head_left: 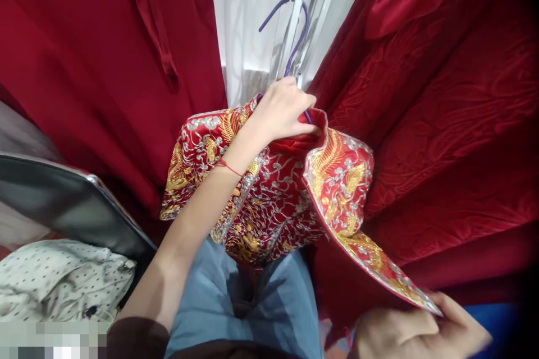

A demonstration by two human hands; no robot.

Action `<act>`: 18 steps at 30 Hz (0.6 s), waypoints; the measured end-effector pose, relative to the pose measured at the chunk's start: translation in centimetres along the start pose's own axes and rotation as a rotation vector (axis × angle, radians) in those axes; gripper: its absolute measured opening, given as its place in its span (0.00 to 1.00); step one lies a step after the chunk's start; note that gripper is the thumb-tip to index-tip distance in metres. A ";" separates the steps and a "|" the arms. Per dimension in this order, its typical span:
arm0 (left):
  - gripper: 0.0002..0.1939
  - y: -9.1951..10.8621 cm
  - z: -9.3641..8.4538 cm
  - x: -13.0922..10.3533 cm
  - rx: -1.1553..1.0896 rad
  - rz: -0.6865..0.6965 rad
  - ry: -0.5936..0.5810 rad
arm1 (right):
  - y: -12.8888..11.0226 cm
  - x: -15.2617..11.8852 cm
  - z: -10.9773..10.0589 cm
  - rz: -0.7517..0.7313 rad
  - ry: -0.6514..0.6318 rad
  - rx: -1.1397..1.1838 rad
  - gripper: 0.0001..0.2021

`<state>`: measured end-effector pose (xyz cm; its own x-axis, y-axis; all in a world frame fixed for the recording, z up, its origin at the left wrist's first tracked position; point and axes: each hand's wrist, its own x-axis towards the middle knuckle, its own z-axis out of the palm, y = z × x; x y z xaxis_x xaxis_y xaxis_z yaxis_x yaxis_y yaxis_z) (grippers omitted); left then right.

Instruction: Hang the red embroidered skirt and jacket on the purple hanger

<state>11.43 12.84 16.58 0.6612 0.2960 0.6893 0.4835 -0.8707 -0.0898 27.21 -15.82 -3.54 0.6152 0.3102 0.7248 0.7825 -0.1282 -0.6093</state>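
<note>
A red jacket (286, 190) embroidered in gold and silver hangs on a purple hanger (304, 33) in front of my legs. My left hand (286, 106) is closed around the hanger at the jacket's collar and hides its middle; a thin red string circles that wrist. At the lower right, my right hand (421, 328) pinches the edge of the jacket's front panel and holds it stretched out to the side. The jacket's red lining shows at the neck opening. The hanger's hook stands free above my left hand.
Dark red fabric (168, 22) hangs on the left, and patterned red fabric (455, 140) on the right. White rails (295, 11) stand before pale curtain behind the hanger. At the lower left, a black chair (63, 196) holds polka-dot white cloth (63, 280).
</note>
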 end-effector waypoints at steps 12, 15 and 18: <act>0.10 0.9 0.3 0.6 0.064 -0.032 0.015 | -10.8 -9.0 6.9 -0.259 -0.615 0.541 0.11; 0.08 1.1 -0.2 0.4 0.088 -0.022 -0.018 | -10.5 -10.4 10.9 -0.302 -0.599 0.315 0.08; 0.09 1.6 -0.6 0.3 0.125 -0.019 -0.059 | -8.4 -10.2 14.3 -0.286 -0.606 0.195 0.06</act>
<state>12.09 11.37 17.07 0.6818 0.3378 0.6488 0.5617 -0.8100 -0.1686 12.93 -4.46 -10.40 0.1809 0.7847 0.5929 0.8396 0.1907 -0.5086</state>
